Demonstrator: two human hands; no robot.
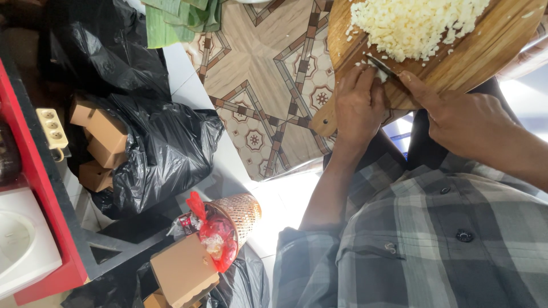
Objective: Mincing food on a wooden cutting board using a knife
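Board: A round wooden cutting board sat in front of me at the top right of my view, its stubby handle pointing down-left over the patterned mat.

Chopped pile: A heap of small pale diced pieces covered the far half of the board, well beyond my fingers, with a few crumbs scattered along its near edge.

Left hand: My left hand lay palm-down on the near edge of the board, fingers curled tight and pinning a small pale piece against the wood.

Right hand: My right hand was closed around a knife, forefinger stretched along the top; the handle was hidden in my grip.

Blade: The dark blade rested on the board just beside my left fingertips, between them and the pile.

Edges: The board's near rim ran under both hands; its right side left the view.

Open room: Bare wood lay to the right of the blade, and the mat was open to the left of the handle.

Left of me: Black plastic bags with brown boxes, a woven basket and folded green leaves stood well apart from the board.
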